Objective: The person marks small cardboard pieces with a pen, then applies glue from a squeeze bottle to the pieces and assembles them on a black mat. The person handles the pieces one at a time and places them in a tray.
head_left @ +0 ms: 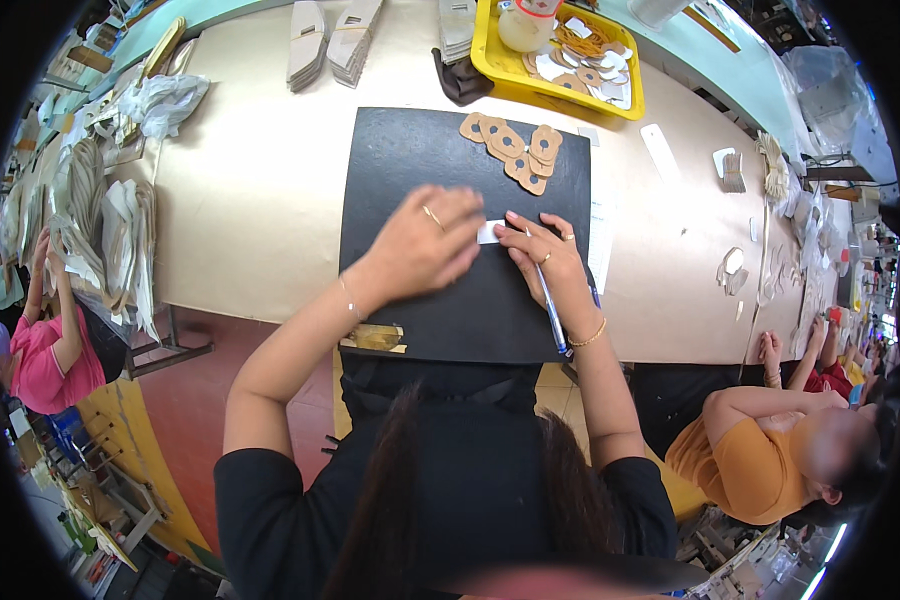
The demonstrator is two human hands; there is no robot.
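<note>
On a black mat (395,165) lies a small white piece (489,232), paper or card. My right hand (553,262) rests its fingertips at the right edge of this piece, while a blue-and-white pen (552,316) is tucked in the same hand. From the left, my left hand (422,245) reaches over the mat beside the white piece. Its fingers are bent and smeared by motion, so what they hold, if anything, cannot be seen. Beyond both hands, several tan cut-out pieces (511,142) with holes lie partly overlapping.
A yellow tray (625,105) with a jar and cut pieces stands at the far side. Stacked grey pieces (308,45) lie left of it. A gold-coloured block (373,337) sits at the mat's near-left corner. A person in orange (745,460) sits to the right.
</note>
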